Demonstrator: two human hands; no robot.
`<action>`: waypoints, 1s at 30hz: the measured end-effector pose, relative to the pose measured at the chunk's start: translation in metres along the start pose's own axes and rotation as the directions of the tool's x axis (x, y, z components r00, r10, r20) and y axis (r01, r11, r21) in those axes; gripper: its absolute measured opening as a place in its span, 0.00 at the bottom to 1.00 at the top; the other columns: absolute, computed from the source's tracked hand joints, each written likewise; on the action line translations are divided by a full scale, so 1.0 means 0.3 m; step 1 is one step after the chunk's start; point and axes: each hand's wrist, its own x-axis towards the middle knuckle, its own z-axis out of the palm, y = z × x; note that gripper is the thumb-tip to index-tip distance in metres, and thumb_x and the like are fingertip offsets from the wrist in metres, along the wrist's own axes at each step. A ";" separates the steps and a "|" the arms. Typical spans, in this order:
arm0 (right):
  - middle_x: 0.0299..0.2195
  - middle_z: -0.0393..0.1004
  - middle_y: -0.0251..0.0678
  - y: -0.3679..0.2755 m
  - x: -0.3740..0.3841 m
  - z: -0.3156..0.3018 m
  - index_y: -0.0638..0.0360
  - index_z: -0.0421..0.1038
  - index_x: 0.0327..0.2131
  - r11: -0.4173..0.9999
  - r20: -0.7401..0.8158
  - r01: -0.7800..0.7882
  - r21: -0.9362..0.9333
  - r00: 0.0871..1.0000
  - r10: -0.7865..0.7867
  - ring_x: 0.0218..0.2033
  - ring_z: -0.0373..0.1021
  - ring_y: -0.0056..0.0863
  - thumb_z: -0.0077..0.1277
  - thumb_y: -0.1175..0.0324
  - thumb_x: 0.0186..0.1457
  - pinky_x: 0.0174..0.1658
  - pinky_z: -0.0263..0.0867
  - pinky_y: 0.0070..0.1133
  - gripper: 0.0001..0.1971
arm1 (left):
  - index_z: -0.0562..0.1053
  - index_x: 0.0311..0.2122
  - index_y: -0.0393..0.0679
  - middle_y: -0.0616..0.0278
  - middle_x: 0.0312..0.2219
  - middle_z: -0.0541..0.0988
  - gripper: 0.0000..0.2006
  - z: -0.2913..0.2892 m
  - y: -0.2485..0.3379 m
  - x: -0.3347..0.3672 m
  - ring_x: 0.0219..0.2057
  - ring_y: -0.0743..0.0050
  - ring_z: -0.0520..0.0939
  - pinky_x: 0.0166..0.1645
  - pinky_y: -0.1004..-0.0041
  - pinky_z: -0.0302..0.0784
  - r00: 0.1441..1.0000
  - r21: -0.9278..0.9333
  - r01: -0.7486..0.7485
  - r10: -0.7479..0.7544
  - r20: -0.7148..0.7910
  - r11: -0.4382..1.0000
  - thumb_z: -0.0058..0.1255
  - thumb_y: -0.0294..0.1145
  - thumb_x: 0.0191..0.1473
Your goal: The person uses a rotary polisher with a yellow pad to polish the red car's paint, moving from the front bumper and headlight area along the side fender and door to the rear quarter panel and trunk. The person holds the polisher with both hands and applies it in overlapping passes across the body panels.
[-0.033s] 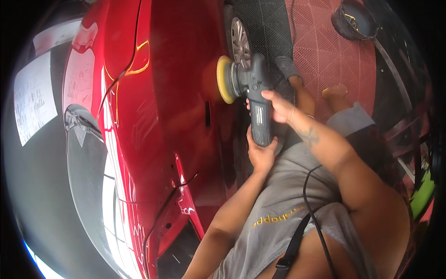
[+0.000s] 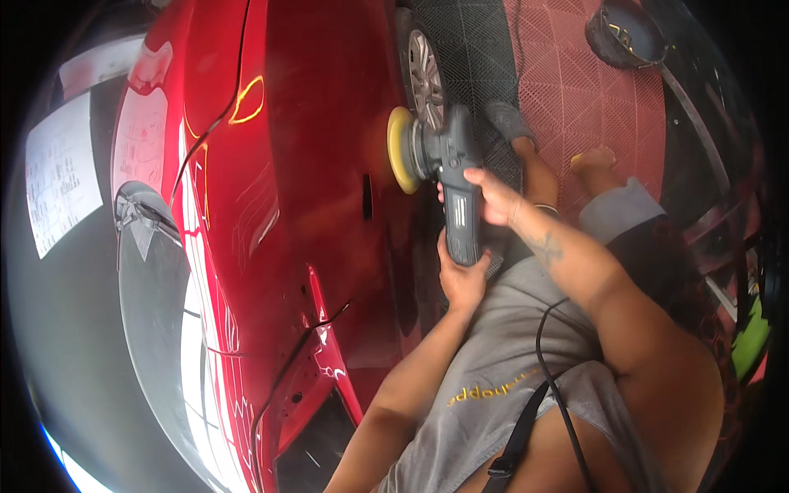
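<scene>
Polisher, clasped by left hand and right hand, has shifted slightly farther from the wheel, seemingly mid-pass.

Car panel: smooth, glossy. Polisher body: matt plastic. Garment: matt cloth. Floor tiles: ribbed.

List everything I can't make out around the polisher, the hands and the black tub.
Head view: the working face of the yellow pad is turned away toward the red car; contact is unclear.
Head view: most fingers of the left hand and right hand are hidden by the polisher.
Head view: the contents of the black tub are too small to identify.
</scene>
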 end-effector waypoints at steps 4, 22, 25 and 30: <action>0.50 0.80 0.40 0.261 -0.104 -0.058 0.58 0.71 0.60 0.984 -0.048 -0.114 0.137 0.991 0.122 0.51 0.79 0.36 0.67 0.48 0.56 0.59 0.76 0.38 0.35 | 0.59 0.72 0.45 0.45 0.51 0.83 0.50 -0.054 -0.247 -0.126 0.51 0.53 0.86 0.59 0.58 0.79 0.998 0.117 0.058 -0.059 0.001 0.991 0.75 0.38 0.47; 0.46 0.80 0.43 -0.564 0.355 0.009 0.62 0.71 0.58 0.993 -0.078 0.086 -0.079 0.993 -0.092 0.43 0.80 0.38 0.52 0.40 0.66 0.50 0.78 0.35 0.33 | 0.58 0.73 0.40 0.47 0.55 0.79 0.50 0.166 0.485 0.385 0.54 0.57 0.82 0.61 0.61 0.76 0.998 -0.089 -0.063 0.064 0.014 0.994 0.76 0.35 0.48; 0.46 0.80 0.45 -0.769 0.496 -0.045 0.61 0.70 0.59 0.994 -0.056 0.060 -0.086 0.996 -0.065 0.42 0.81 0.39 0.49 0.36 0.67 0.47 0.79 0.38 0.35 | 0.56 0.74 0.39 0.43 0.57 0.79 0.52 0.235 0.660 0.532 0.56 0.52 0.83 0.62 0.59 0.77 0.997 -0.086 -0.079 0.081 0.020 0.993 0.76 0.36 0.49; 0.44 0.82 0.46 -0.977 0.642 -0.093 0.60 0.70 0.60 0.984 -0.020 0.082 -0.156 0.996 -0.086 0.42 0.81 0.39 0.48 0.33 0.66 0.47 0.80 0.40 0.38 | 0.53 0.75 0.40 0.41 0.60 0.77 0.54 0.281 0.858 0.678 0.60 0.48 0.81 0.66 0.57 0.72 0.998 -0.074 -0.024 0.028 0.054 0.997 0.76 0.39 0.49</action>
